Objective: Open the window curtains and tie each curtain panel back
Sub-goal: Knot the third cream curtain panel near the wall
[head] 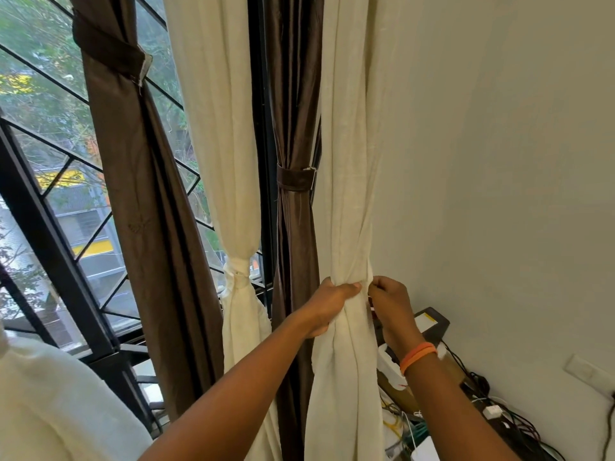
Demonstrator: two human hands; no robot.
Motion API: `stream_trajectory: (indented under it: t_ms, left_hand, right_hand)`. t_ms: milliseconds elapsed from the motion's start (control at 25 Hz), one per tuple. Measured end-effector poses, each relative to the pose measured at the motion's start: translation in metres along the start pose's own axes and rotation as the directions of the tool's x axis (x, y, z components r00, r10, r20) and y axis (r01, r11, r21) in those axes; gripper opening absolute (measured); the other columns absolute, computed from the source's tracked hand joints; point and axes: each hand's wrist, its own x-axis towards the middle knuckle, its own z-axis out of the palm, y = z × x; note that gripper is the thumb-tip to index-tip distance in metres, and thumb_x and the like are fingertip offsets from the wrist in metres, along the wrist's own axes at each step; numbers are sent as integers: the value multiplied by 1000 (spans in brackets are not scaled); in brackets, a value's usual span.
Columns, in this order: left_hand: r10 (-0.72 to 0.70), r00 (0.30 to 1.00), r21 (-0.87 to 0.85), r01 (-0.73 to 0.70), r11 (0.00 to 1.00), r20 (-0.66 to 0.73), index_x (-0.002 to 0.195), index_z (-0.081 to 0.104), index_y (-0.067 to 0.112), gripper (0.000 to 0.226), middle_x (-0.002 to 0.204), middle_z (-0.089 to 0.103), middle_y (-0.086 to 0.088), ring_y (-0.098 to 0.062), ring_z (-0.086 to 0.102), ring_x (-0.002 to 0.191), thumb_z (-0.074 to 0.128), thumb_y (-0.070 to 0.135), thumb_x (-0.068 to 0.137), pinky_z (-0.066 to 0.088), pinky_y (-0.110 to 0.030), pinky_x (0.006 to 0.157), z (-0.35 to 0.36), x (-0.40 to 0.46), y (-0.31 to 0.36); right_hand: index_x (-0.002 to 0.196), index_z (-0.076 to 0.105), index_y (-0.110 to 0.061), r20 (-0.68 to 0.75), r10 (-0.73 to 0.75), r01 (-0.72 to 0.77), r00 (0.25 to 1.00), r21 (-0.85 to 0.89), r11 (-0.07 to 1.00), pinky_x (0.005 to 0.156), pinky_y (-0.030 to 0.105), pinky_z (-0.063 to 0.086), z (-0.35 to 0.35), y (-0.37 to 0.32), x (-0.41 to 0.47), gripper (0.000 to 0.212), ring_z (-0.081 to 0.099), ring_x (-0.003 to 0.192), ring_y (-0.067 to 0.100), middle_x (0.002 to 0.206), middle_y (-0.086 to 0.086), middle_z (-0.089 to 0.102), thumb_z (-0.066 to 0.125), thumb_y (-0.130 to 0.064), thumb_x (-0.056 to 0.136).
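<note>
A cream curtain panel (349, 181) hangs gathered beside the right wall. My left hand (327, 307) grips the gathered bundle from the left, fingers curled round it. My right hand (391, 302) pinches a strip of cream cloth at the bundle's right edge. To the left, a brown panel (294, 94) is bound by a brown tie-back (296, 181). Another cream panel (223, 144) is knotted with a cream tie (238, 272). A second brown panel (133, 194) at far left carries a brown tie-back (106, 48) high up.
The window (50, 161) with black diagonal grille bars fills the left. A plain wall (499, 161) stands on the right. Below my right arm lie a dark box (432, 322), tangled cables (509, 420) and a wall socket (589, 374). Cream cloth (50, 410) bulks at bottom left.
</note>
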Motion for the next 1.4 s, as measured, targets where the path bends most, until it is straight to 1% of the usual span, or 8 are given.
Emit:
stream_trajectory:
  t_ms: [280, 440, 600, 720, 840, 960, 1280, 1400]
  left_hand:
    - [36, 997, 218, -22, 976, -62, 144, 22, 14, 71, 138, 37, -6, -23, 47, 125, 54, 52, 93, 42, -44, 108, 19, -10, 7]
    - [215, 975, 907, -32, 420, -65, 145, 34, 13, 94, 150, 14, -4, -31, 16, 135, 12, 81, 84, 18, -49, 111, 11, -11, 24]
    - [383, 922, 997, 31, 68, -54, 137, 46, 3, 135, 142, 28, -11, -33, 21, 131, -14, 91, 54, 16, -48, 111, 3, -16, 31]
    - [410, 909, 997, -57, -58, 76, 141, 43, 3, 126, 147, 31, -17, -37, 17, 140, -1, 93, 63, 3, -50, 120, 2, -12, 29]
    - [423, 872, 936, -327, 130, 246, 94, 69, 7, 83, 91, 65, -11, -23, 60, 91, 43, 84, 76, 46, -38, 90, -18, -8, 31]
    - [343, 925, 798, -327, 507, 161, 77, 68, 4, 45, 68, 60, -3, -14, 59, 64, 76, 48, 77, 46, -28, 60, -35, -13, 33]
    - [568, 813, 992, -100, -81, 128, 118, 50, 11, 35, 100, 64, -9, -26, 65, 84, 59, 27, 89, 43, -31, 62, -6, -38, 39]
    - [520, 853, 999, 39, 4, -35, 119, 44, 14, 51, 103, 63, -4, -24, 65, 87, 64, 45, 83, 49, -31, 66, -21, -39, 34]
  right_hand:
    - [127, 56, -29, 86, -105, 86, 991, 204, 975, 95, 40, 53, 6, 27, -23, 34, 63, 111, 16, 122, -1, 65, 47, -45, 99]
    - [141, 45, -28, 303, -182, 97, 936, 274, 957, 105, 37, 45, 8, 35, -24, 53, 56, 125, 12, 136, -5, 59, 49, -29, 88]
    - [144, 24, -31, 452, -177, 205, 874, -14, 979, 109, 28, 42, 12, 39, -20, 87, 49, 127, 2, 139, -12, 48, 70, -12, 73]
    - [140, 36, -19, 219, -262, 289, 940, -101, 952, 99, 16, 46, 24, 40, -17, 72, 54, 107, -13, 120, -20, 54, 77, -11, 81]
    - [129, 43, -25, 56, -312, 316, 949, -109, 942, 93, 23, 52, 22, 41, -12, 43, 59, 94, -11, 108, -21, 58, 64, -15, 93]
    - [133, 38, -28, 58, -311, 316, 949, -121, 941, 90, 20, 49, 17, 41, -8, 46, 59, 103, 4, 116, -11, 58, 63, -26, 94]
    - [150, 16, -17, -95, -431, 330, 897, -503, 798, 90, 54, 54, 43, 51, -8, 81, 62, 107, 37, 130, 18, 54, 68, -32, 90]
    - [153, 15, -13, -50, -401, 328, 915, -485, 811, 98, 52, 50, 42, 50, -6, 81, 57, 118, 38, 141, 18, 48, 65, -30, 92]
